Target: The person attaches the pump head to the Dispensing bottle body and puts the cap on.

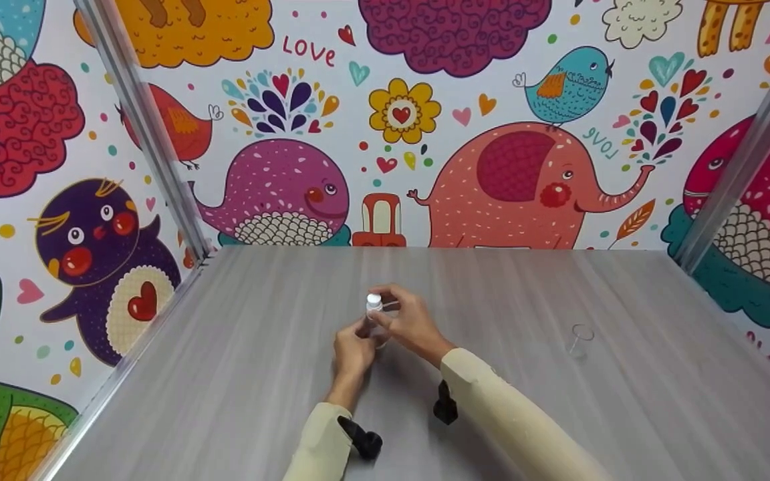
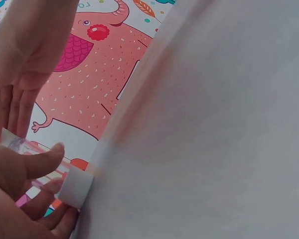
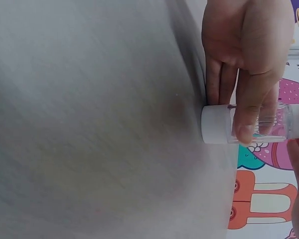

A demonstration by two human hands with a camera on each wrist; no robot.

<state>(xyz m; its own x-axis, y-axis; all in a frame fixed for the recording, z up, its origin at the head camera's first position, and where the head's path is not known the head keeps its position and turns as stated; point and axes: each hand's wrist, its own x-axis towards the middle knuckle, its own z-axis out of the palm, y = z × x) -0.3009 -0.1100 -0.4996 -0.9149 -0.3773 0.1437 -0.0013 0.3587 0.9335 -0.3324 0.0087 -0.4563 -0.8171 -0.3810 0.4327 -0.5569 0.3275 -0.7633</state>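
Left grip (image 1: 353,349) is clamping a clear, upright bottle (image 3: 282,121); just above, right grip (image 1: 413,323) is pinching its white cap (image 3: 298,122).

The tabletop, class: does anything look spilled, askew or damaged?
Nothing plainly stands out. The left hand and right hand hold a clear bottle roughly upright, and no spill shows. A clear cup-like piece sits apart on the tabletop, too faint to check for damage.
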